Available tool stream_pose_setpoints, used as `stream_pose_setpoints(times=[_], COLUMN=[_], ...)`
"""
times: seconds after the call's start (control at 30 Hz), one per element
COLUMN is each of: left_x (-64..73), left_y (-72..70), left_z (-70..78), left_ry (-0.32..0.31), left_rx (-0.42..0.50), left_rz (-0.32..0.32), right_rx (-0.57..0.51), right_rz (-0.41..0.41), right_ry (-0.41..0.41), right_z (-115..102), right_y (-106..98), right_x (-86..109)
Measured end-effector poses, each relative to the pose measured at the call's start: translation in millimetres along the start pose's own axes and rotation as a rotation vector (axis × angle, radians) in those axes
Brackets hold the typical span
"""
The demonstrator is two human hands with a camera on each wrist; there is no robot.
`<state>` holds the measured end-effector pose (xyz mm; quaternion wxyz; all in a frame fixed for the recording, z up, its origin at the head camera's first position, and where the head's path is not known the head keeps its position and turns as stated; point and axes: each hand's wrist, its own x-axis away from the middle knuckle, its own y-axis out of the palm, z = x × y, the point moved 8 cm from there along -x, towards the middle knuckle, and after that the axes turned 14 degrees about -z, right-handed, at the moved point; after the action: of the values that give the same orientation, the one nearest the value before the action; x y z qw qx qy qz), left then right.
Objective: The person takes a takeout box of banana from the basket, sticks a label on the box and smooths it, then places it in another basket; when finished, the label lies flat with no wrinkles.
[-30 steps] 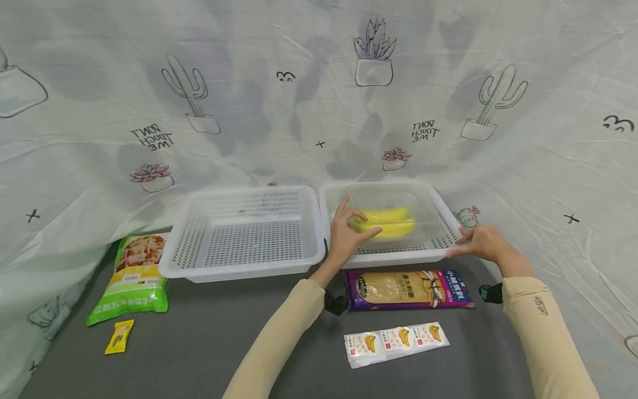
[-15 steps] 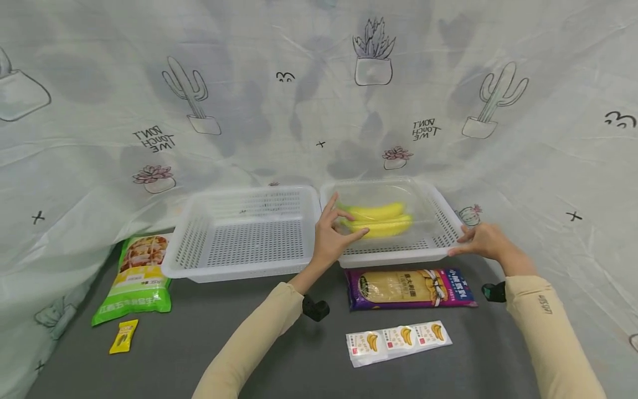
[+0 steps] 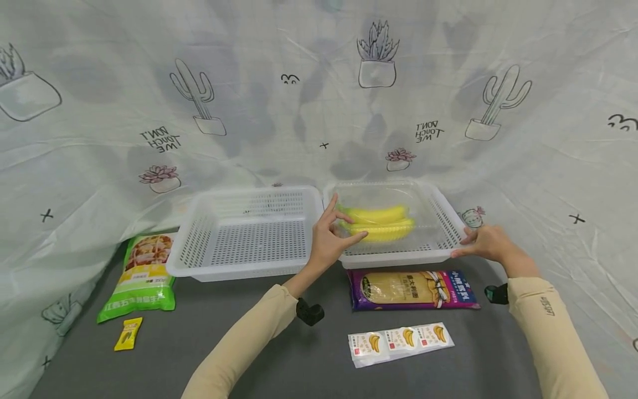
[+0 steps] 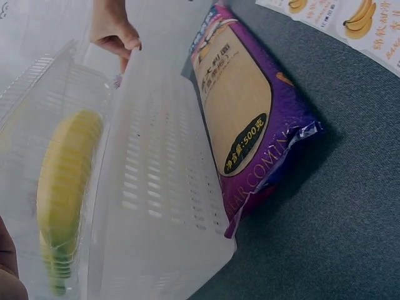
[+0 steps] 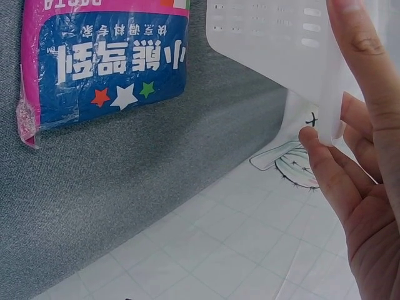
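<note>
A clear plastic box [image 3: 423, 221] with yellow bananas [image 3: 380, 214] inside it sits in the right white basket [image 3: 399, 259]. My left hand [image 3: 329, 238] holds the left end of this box, thumb in front and fingers spread behind. In the left wrist view the bananas [image 4: 67, 175] show through the clear plastic box [image 4: 94, 81], beside the white basket wall [image 4: 156, 250]. My right hand [image 3: 490, 244] pinches the basket's right front rim. The right wrist view shows the thumb and fingers of the right hand [image 5: 369, 206] on either side of that rim.
A second white basket [image 3: 249, 271] stands on the left, touching or close to the first. Packaged pasta [image 3: 413, 290] lies in front of the right basket, with banana stickers [image 3: 401, 341] nearer. A green food bag [image 3: 142, 277] and small yellow packet [image 3: 128, 334] lie at left.
My left hand has shifted left with the banana box, which now lies nearer the basket's left side. The right hand keeps its hold on the rim. The view has shifted slightly.
</note>
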<state>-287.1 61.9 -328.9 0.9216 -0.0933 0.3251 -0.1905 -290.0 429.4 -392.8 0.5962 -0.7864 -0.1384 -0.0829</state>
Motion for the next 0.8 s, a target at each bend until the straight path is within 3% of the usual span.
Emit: stream_pose_setpoints(times=[0.53,0.8], left_x=[6.4,12.6], left_y=[-5.7,-8.4], left_z=[5.0,12.6], left_ry=[-0.029,-0.006], left_rx=[0.039,0.074], left_rz=[-0.004,-0.008], right_rx=[-0.007,0.004], right_rz=[0.005,0.007], right_ry=[0.027,-0.005], right_z=[0,-2], right_y=[0,0], right_x=[-1.7,0.9])
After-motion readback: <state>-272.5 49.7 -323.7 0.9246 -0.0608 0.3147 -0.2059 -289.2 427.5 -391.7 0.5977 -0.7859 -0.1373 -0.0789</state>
